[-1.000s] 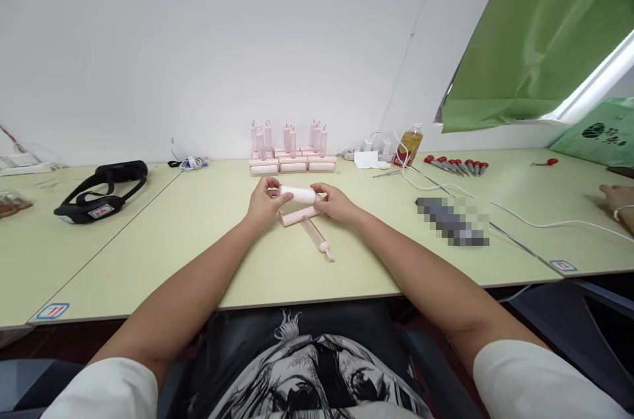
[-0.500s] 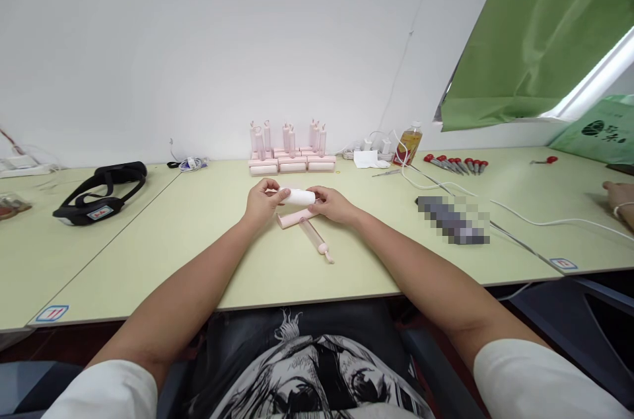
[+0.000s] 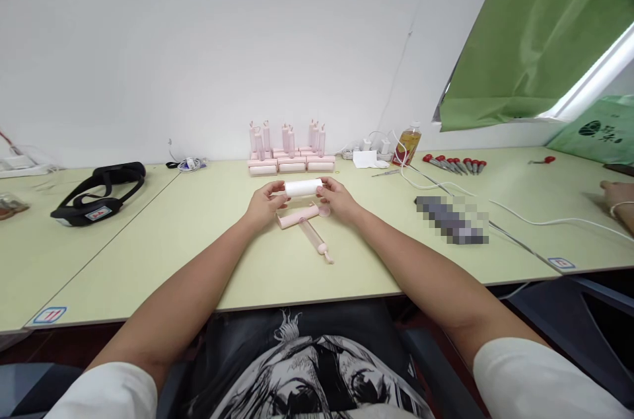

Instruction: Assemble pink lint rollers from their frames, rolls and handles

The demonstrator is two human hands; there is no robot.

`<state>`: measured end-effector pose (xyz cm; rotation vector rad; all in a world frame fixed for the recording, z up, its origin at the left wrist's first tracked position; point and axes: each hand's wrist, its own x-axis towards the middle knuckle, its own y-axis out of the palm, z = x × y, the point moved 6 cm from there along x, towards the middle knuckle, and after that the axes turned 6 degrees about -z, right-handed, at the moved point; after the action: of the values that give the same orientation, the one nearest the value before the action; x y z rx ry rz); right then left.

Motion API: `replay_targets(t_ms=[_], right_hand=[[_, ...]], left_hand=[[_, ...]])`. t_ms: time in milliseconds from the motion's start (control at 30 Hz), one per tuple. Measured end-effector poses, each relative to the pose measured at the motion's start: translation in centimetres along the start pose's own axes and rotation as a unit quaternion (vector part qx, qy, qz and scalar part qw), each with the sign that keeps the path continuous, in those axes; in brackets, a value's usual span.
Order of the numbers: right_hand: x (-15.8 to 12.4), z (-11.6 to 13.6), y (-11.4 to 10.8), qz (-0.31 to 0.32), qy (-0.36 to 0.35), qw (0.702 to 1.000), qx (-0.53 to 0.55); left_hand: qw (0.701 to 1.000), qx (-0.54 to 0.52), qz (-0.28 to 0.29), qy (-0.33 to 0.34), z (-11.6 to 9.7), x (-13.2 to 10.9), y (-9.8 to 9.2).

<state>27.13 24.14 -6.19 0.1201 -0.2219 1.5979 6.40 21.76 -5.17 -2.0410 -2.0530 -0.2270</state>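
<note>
A white lint roller refill roll (image 3: 303, 188) is held level just above the table, its ends between my two hands. My left hand (image 3: 265, 205) is closed on the left end, and my right hand (image 3: 339, 199) pinches the right end. Under the roll, a pale pink cylindrical lint roller cover (image 3: 296, 217) lies on the table. A pink handle with a clear tube (image 3: 314, 236) slants from it toward me. Beside my right fingertips is a small round pink piece (image 3: 324, 211).
Pink lint rollers (image 3: 292, 166) stand in rows by the wall. Right of them are a drink bottle (image 3: 407, 143), red-handled screwdrivers (image 3: 454, 164), a white cable (image 3: 520, 219) and a pixelated dark object (image 3: 450, 219). A black head strap (image 3: 99, 194) lies left. Another person's hand (image 3: 619, 202) rests far right.
The white roll has been raised slightly and turned more level, with my right hand moved a little up and right. The round pink piece has come into sight.
</note>
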Motion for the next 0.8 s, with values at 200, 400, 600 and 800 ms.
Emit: replay_targets(t_ms=[200,400,600,800], right_hand=[[-0.04,0.20,-0.31,-0.011,0.012,0.999,0.034],[-0.23,0.34,-0.21,-0.006,0.012,0.999,0.052],[0.20,0.07,-0.33,0.008,0.005,0.998,0.070],[0.28,-0.43,-0.35,0.033,0.014,0.996,0.085]], left_hand=[[0.999,0.032,0.032,0.011,0.13,-0.01,0.09],[0.998,0.040,0.031,0.027,-0.23,0.03,-0.04],[0.998,0.038,0.035,0.029,-0.21,0.13,-0.16],[0.998,0.042,0.050,0.021,-0.45,0.07,-0.20]])
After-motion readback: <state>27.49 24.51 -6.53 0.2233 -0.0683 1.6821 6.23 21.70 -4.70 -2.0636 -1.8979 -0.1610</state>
